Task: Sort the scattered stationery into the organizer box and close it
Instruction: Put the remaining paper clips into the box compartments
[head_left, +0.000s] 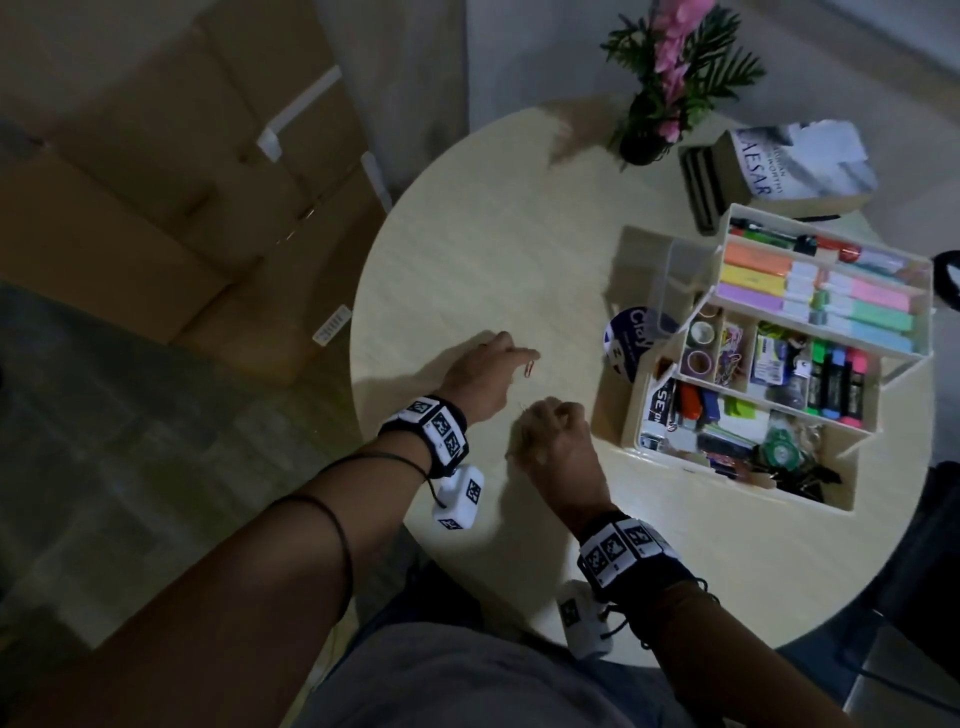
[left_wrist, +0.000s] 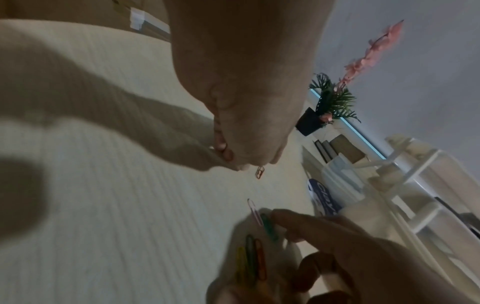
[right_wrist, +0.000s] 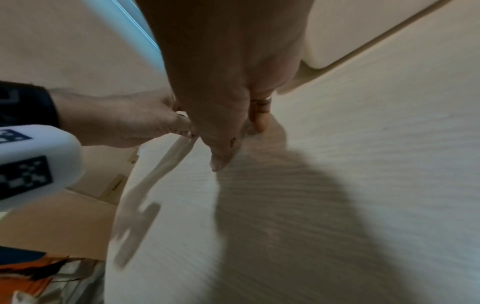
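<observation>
My left hand (head_left: 525, 359) reaches over the round table (head_left: 493, 249) and pinches a red paper clip (head_left: 530, 370) at its fingertips; the left wrist view shows the clip (left_wrist: 259, 171) hanging just above the tabletop. Close beside it, my right hand (head_left: 545, 413) is curled around several coloured paper clips (left_wrist: 255, 257), which the left wrist view shows lying in its cupped palm. The cream organizer box (head_left: 635, 415) stands open to the right of both hands, its tiers fanned out and filled with markers, tape and clips.
A round blue "Clay" tub (head_left: 631, 338) sits against the box's left side. A potted plant with pink flowers (head_left: 660, 104) and books (head_left: 789, 166) stand at the table's far side. Cardboard boxes (head_left: 156, 208) lie on the floor, left. A dark chair (head_left: 930, 561) is at right.
</observation>
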